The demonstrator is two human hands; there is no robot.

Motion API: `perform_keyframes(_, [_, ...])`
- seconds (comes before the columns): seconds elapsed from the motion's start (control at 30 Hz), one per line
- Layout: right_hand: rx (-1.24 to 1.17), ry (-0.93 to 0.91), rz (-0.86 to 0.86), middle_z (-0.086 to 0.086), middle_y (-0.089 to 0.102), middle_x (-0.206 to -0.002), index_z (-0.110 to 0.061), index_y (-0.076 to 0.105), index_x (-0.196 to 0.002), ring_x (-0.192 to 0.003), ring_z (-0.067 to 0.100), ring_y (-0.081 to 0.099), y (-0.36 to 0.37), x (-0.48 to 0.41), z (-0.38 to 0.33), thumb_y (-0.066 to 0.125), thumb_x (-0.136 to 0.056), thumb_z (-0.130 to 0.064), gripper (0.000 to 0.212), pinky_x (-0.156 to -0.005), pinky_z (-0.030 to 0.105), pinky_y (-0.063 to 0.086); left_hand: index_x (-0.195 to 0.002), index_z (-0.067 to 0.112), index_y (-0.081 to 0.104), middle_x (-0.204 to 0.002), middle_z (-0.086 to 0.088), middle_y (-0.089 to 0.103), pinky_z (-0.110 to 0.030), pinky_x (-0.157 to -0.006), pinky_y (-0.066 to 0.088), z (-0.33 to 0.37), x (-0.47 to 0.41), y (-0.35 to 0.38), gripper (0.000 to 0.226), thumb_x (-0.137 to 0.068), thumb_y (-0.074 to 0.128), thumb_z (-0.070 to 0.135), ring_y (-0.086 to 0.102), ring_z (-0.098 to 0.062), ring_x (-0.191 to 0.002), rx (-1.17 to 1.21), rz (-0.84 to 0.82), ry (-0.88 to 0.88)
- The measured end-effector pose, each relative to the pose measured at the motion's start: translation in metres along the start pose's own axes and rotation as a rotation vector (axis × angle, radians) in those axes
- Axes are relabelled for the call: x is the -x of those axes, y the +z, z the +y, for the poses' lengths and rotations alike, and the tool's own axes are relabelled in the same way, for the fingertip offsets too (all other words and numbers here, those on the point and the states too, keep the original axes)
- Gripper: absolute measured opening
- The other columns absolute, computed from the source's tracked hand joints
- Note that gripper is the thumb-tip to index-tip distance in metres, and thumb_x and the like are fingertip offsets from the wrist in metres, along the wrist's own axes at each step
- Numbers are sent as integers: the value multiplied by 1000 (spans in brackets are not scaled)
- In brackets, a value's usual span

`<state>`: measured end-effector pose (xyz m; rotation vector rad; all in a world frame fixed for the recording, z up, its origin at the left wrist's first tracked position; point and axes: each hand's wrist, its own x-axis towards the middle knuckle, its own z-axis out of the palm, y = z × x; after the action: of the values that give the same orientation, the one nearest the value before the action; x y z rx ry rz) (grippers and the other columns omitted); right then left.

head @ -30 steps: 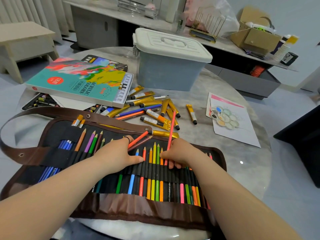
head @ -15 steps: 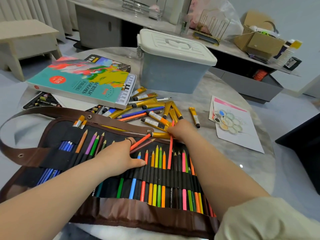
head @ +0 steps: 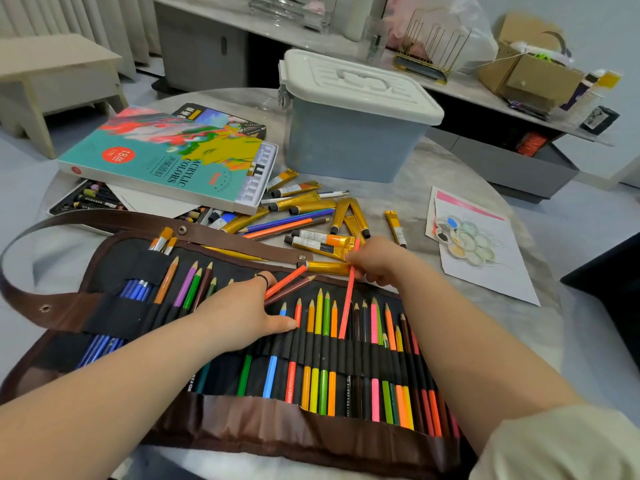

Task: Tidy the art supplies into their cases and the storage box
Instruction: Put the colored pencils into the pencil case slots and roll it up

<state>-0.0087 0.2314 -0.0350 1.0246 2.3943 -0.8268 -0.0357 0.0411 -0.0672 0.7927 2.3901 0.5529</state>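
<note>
A brown roll-up pencil case point(head: 114, 306) lies open at the table's near edge, with several coloured pencils in its black loops. My right hand point(head: 379, 259) pinches the top of a red pencil point(head: 347, 303) whose lower end sits at a loop between the orange and dark pencils. My left hand point(head: 242, 313) lies on the case and holds an orange pencil point(head: 285, 281) and a brown one point(head: 294, 287) between its fingers. Behind the case lie several gold paint tubes point(head: 322, 239) and loose pencils point(head: 287, 223). The lidded grey storage box point(head: 349, 116) stands at the back.
An acrylic colours box point(head: 166, 157) rests at the left on a tray of pastels point(head: 86, 199). A sheet of paper with a paint palette point(head: 467, 237) lies at the right. A sideboard with a cardboard box point(head: 530, 74) runs behind the round table.
My right hand slid from the pencil's lower part, at the loops, up to its top end, near the paint tubes. The left hand stayed on the case.
</note>
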Motion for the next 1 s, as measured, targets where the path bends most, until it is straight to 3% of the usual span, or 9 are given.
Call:
perform_keyframes(0.17, [27,14,-37,2,42,-59,-11,43,-63,-46,10,27,-8,7,-2,40,-96,-16,33,-45,19,24,-130,21,35,-70,10,41,-23,-65,39,4,4,2,56,-86,51,52,49,-16,-87,-162,48,18])
perform_keyframes(0.27, [73,11,-2,2,41,-56,-10,41,-59,-46,11,29,-7,8,-2,43,-96,-18,37,-44,19,26,-129,22,37,-94,5,57,-25,-65,41,9,6,8,49,-91,38,54,56,-16,-88,-374,133,71])
perform_keyframes(0.33, [102,9,16,3,43,-56,-10,43,-58,-47,12,34,-3,7,-1,44,-96,-22,40,-46,20,30,-131,23,37,-114,3,58,-27,-69,43,9,5,14,48,-94,31,52,60,-16,-99,-498,179,105])
perform_keyframes(0.43, [106,-4,-19,2,44,-57,-10,44,-57,-51,12,37,3,8,3,41,-97,-24,42,-51,22,33,-139,20,35,-121,-1,56,-28,-66,42,9,8,22,48,-98,27,43,61,-22,-103,-605,285,167])
perform_keyframes(0.57, [16,-18,-95,0,46,-56,-11,45,-62,-48,10,35,-1,13,8,37,-99,-20,39,-49,21,31,-143,16,28,-129,-2,45,-27,-72,42,12,10,25,46,-99,34,30,49,-19,-116,-605,299,206])
perform_keyframes(0.67, [57,-1,-90,-1,51,-56,-11,47,-64,-48,10,35,-3,14,9,39,-98,-20,37,-51,21,32,-132,7,48,-133,-15,49,-28,-92,44,15,9,16,52,-89,58,35,46,-23,-124,-653,320,266])
perform_keyframes(0.73, [67,15,-80,-3,50,-44,-10,46,-62,-46,10,33,-3,17,9,41,-97,-20,38,-49,21,30,-142,13,34,-152,-5,28,-28,-110,29,12,8,18,50,-97,40,34,27,-17,-139,-562,254,284])
perform_keyframes(0.77, [95,17,-77,-4,47,-37,-10,45,-60,-46,11,32,-3,18,9,42,-97,-21,39,-48,21,29,-145,18,28,-154,3,22,-27,-111,26,11,9,18,48,-99,32,34,22,-13,-141,-508,207,260])
perform_keyframes(1.0, [266,3,-116,2,40,-58,-12,42,-61,-51,13,36,2,18,4,50,-94,-33,40,-49,23,29,-143,26,31,-152,12,27,-23,-109,27,6,5,17,47,-99,28,40,25,-6,-139,-437,207,272])
